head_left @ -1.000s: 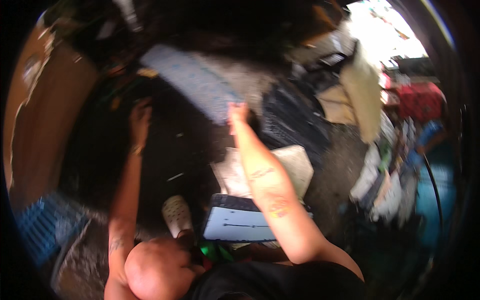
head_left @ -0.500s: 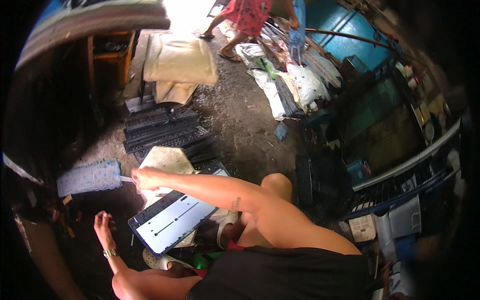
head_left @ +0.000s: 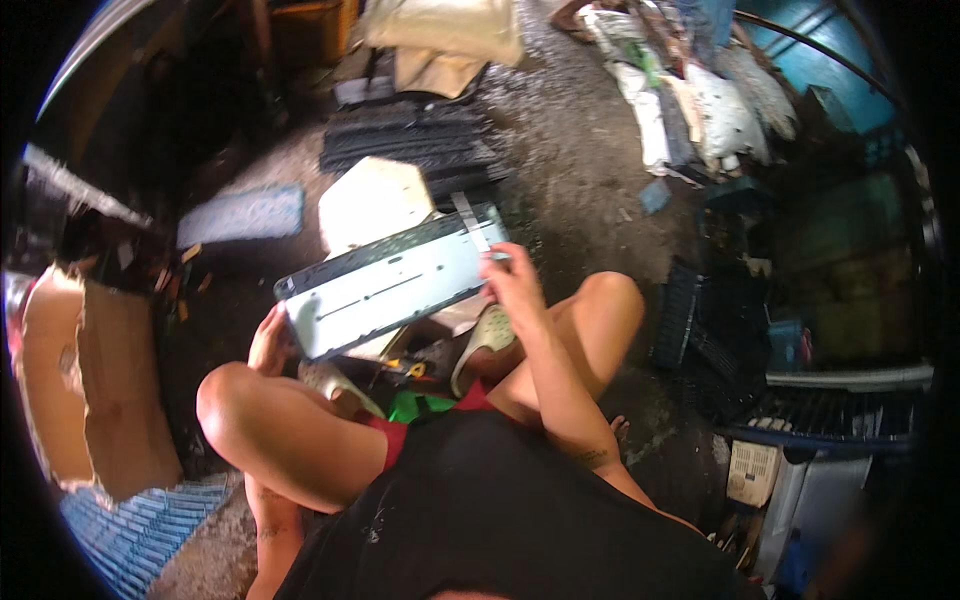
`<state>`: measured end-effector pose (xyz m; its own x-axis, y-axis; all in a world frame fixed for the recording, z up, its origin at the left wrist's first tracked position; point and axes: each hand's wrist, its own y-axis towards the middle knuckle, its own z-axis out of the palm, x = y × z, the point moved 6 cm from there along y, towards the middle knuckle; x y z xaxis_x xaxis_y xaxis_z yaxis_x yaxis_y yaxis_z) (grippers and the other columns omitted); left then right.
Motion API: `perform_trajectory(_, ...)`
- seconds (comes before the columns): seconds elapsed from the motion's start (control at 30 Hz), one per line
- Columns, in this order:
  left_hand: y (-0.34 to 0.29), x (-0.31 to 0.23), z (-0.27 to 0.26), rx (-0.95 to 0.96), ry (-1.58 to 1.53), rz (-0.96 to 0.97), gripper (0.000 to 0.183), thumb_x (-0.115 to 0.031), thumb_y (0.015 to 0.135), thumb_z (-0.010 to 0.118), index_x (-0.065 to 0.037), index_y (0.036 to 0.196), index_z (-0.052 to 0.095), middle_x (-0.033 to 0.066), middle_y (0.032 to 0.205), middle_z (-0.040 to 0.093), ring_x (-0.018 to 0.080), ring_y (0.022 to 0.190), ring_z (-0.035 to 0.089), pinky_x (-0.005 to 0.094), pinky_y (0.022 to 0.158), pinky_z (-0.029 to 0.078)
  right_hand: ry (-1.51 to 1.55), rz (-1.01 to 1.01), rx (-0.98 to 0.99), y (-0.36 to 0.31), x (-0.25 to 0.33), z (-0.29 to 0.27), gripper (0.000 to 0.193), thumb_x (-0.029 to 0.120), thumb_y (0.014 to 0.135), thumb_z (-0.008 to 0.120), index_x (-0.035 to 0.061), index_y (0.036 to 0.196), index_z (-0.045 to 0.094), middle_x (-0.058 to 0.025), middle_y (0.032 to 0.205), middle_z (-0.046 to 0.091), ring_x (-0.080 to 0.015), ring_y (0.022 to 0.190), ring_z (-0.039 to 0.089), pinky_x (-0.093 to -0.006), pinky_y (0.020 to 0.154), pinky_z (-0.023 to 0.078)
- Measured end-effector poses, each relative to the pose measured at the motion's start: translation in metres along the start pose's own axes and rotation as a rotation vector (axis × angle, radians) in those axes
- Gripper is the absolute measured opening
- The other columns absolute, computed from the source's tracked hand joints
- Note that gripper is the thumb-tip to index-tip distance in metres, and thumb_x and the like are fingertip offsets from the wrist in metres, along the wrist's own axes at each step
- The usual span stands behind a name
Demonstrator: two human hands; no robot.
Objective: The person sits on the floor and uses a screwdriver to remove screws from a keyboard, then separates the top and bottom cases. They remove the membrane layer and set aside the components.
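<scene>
A long, keyboard-sized panel (head_left: pixel 385 290) with a black frame and a pale inner sheet lies tilted in front of my knees. My left hand (head_left: pixel 268 342) grips its left end, with the fingers partly hidden behind the edge. At the right end, my right hand (head_left: pixel 512 285) is closed around a flat metal blade (head_left: pixel 470 222), which lies across the pale sheet and the far edge. Beneath and behind the panel is a cream, angular board (head_left: pixel 372 205). Several black keyboards (head_left: pixel 405 145) are stacked just beyond that board.
A blue patterned pad (head_left: pixel 242 215) lies on the floor to the left, beyond a torn cardboard box (head_left: pixel 110 385). White sacks (head_left: pixel 725 115) lie at the far right. Dark keyboards (head_left: pixel 685 310) and a large dark screen (head_left: pixel 840 270) stand right of my knee. Another person's foot (head_left: pixel 572 20) shows at the top.
My right hand has brought the blade from the blue pad's edge to the panel's right end. My left hand, formerly free at the left, now holds the panel. The view has shifted.
</scene>
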<state>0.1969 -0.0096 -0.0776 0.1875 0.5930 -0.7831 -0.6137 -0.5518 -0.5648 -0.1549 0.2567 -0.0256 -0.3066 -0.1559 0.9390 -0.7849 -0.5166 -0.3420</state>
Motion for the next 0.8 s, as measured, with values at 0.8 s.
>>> perform_trajectory(0.8, 0.021, 0.017, 0.025, 0.01, -0.202, 0.009, 0.021, -0.028, 0.102, 0.064, -0.01, 0.112, 0.067, 0.004, 0.098, 0.07, 0.0203, 0.084, 0.069, 0.0337, 0.074, 0.059, -1.127, -0.063, -0.179, 0.101, 0.0, -0.028, 0.046, 0.03, 0.085, 0.069, 0.022, 0.13, 0.069, -0.0133, 0.112, 0.073, -0.0374, 0.109, 0.068, -0.0474, 0.096, 0.054)
